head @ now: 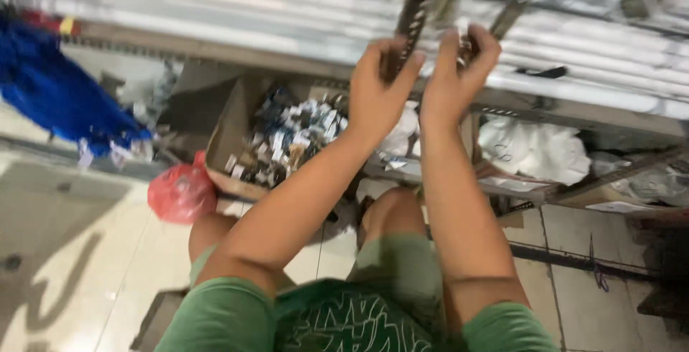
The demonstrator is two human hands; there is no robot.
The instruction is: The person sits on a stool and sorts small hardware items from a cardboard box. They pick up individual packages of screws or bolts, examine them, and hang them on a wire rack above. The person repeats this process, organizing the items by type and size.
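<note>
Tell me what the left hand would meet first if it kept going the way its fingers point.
The left hand, fingers pointing up and away, already touches a dark perforated metal strip. Beyond it lie the long pale tubes stacked on the rack, probably next, though blur leaves depth uncertain.

a cardboard box point(237, 133) of small parts is sitting on the floor point(86, 251) under the shelf rail point(215, 43). a plastic bag point(183, 193) is lying just left of the box's front corner.
</note>
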